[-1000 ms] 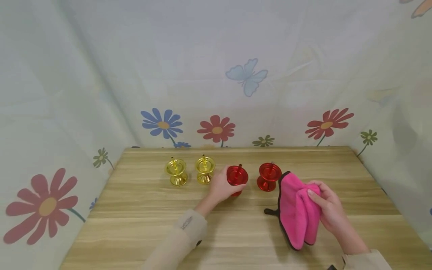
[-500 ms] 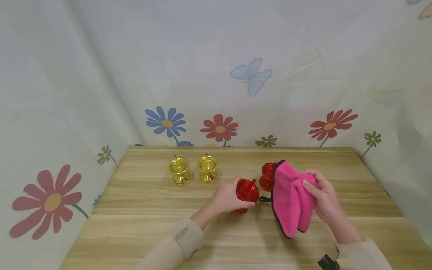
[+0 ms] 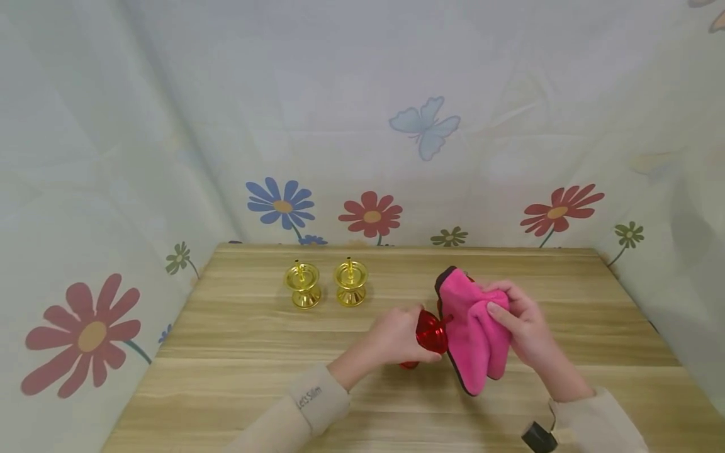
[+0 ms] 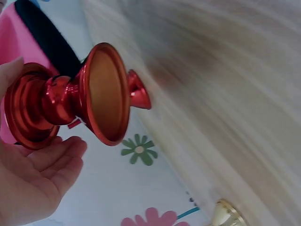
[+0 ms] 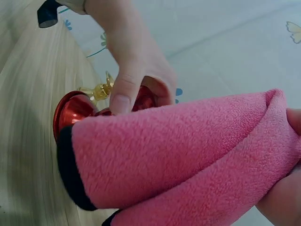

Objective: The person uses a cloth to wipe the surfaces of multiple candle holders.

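My left hand [image 3: 396, 338] grips a red metal candle holder [image 3: 432, 333] by its upper dish, thumb and fingers around the rim. The holder is tilted over to the right, and in the left wrist view its hollow base [image 4: 109, 94] faces outward, off the table. My right hand [image 3: 523, 321] pinches a folded pink cloth [image 3: 467, 333] with black edging. The cloth hangs right against the dish of the held holder, close to its spike. A second red holder [image 4: 139, 90] stands behind, almost wholly hidden by the cloth in the head view.
Two gold candle holders, one [image 3: 303, 286] farther left and one [image 3: 351, 283] nearer the middle, stand upright towards the back of the wooden table [image 3: 255, 377]. A flower-printed curtain [image 3: 317, 126] closes off the back and sides.
The left hand has lifted the red holder from its place in the row, bringing it nearer and rightward while tipping it. The right hand has moved the cloth left to meet it.
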The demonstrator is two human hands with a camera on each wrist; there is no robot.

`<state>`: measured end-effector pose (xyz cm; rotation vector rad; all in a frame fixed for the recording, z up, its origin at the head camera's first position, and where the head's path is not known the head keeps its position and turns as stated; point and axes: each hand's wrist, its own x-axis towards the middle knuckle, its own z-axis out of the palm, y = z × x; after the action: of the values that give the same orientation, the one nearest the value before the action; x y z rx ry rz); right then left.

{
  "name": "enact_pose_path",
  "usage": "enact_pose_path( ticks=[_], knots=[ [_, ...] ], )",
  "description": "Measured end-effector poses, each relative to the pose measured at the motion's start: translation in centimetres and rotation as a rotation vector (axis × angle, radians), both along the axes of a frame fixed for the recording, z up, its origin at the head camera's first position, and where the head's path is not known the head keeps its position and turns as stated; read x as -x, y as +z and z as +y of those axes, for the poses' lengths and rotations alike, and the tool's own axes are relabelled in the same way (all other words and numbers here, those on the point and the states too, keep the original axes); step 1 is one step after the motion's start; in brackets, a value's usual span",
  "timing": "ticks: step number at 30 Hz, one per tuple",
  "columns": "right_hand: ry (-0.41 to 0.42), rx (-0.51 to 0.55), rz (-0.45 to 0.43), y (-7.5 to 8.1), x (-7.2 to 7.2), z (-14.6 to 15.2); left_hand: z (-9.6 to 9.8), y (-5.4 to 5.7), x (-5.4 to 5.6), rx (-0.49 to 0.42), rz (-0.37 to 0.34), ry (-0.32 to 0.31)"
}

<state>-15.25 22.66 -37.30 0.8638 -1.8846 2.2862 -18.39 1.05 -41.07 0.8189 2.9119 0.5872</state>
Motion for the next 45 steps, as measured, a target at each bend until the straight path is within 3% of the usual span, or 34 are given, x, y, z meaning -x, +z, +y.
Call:
enact_pose_path(
  ticks=[7, 14, 19, 24, 28, 32, 39, 45],
  knots=[
    [0.027, -0.275, 0.1, -0.2, -0.7, -0.4, -0.2, 1.1, 0.1, -0.05, -0.035, -0.055],
    [0.098, -0.337, 0.209, -0.8, -0.9, -0.5, -0.7, 1.2, 0.3, -0.087, -0.033, -0.028],
    [-0.003, -0.453, 0.268, -1.3, -1.2, -0.6, -0.8, 1.2, 0.4, -0.143, 0.049, -0.007],
    [-0.078, -0.583, 0.351, -1.5, -1.5, -0.8, -0.8, 1.4, 0.5, -0.185, 0.111, -0.037],
    [-0.113, -0.652, 0.384, -1.4, -1.7, -1.1, -0.7, 1.8, 0.4, -0.155, 0.134, -0.05],
    [-0.167, -0.641, 0.403, -1.5, -1.7, -1.3, -0.6, 2.1, 0.3, -0.104, 0.169, -0.078],
    [-0.331, -0.626, 0.496, -2.3, -1.3, -1.7, -0.6, 2.8, -0.2, -0.018, 0.219, -0.116],
    [-0.486, -0.746, 0.551, -2.5, -1.1, -2.0, -0.6, 3.1, -0.7, 0.05, 0.273, -0.127]
  ],
)
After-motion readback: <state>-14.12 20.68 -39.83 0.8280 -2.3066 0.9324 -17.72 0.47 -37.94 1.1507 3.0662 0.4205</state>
